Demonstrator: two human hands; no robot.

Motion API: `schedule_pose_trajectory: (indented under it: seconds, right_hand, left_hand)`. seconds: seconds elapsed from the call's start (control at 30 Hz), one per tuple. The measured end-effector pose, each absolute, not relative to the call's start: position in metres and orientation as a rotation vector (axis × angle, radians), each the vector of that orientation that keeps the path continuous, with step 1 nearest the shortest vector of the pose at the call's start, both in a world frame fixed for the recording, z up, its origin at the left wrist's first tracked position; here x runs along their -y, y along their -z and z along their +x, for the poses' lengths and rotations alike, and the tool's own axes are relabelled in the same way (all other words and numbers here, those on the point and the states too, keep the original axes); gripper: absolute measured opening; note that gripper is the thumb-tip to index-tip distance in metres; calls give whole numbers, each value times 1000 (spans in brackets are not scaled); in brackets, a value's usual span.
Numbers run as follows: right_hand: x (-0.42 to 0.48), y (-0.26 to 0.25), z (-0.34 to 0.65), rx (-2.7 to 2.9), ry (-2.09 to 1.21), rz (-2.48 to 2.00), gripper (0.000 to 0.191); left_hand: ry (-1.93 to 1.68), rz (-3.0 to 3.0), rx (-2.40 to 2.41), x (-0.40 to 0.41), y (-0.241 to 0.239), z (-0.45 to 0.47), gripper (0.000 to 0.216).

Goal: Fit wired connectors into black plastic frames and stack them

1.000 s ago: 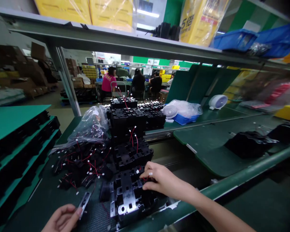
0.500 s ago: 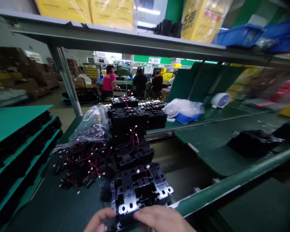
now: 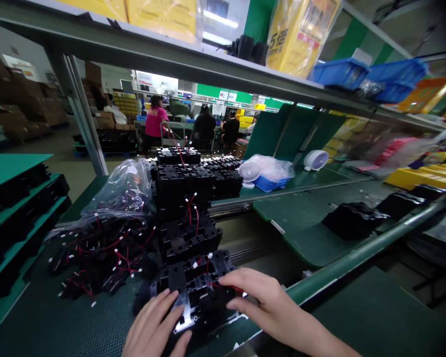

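Observation:
In the head view, a black plastic housing [image 3: 186,287] with openings and wires lies at the near edge of the bench. My left hand [image 3: 154,325] rests over its near left part, fingers stretched out and slightly apart. At its right side, my right hand [image 3: 265,297] has thumb and forefinger drawn together on a thin red wire [image 3: 238,289] over the opening. A dark part beneath those fingertips is hard to make out. Just behind stands a similar black housing [image 3: 191,235] with red wires sticking up.
Loose black parts with red wires [image 3: 107,258] lie to the left, beside a clear plastic bag [image 3: 121,191]. More housings [image 3: 186,183] are stacked behind. Green-topped stacked layers [image 3: 15,168] stand far left. A green rail [image 3: 319,277] runs along the right. A shelf [image 3: 208,64] crosses overhead.
The view has swung to the right. My right hand has come up over the housing's right side, a red wire now at its fingertips. My left hand has moved onto the housing.

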State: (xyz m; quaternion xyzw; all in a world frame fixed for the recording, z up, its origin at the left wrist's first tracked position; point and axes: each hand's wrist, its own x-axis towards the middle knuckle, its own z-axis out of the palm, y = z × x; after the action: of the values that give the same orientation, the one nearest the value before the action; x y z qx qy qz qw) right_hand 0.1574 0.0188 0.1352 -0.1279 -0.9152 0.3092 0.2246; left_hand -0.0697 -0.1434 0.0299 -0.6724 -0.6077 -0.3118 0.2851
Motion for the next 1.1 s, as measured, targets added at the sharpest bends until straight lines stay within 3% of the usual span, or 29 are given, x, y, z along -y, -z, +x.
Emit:
schedule_pose_trajectory:
  seconds: [0.17,0.33,0.53,0.77,0.87,0.97,1.1]
  right_hand:
    - [-15,-140,154,2752,-567,-208,29]
    - [-11,-161,147,2935,-224,-114,30]
    - [-14,-153,142,3027,-201,-63,35]
    - [-12,-120,126,3014,-230,-153,23]
    - [-31,-127,134,2895,-592,-130,49]
    - [-56,-122,154,2625,-967,-407,72]
    - [-66,-77,178,2421,-1280,-702,110]
  left_hand:
    - [683,-1776,1633,128,-33,-58,43]
    - [684,-1808,1648,130,-32,-60,44]
    - [724,-1824,1639,130,-30,-62,44]
    - [758,-1821,1621,130,-25,-60,43]
    - [739,-1796,1596,127,-23,-63,43]
    - [757,-1807,1556,125,-15,-70,45]
    - [858,-1847,1749,132,20,-79,73]
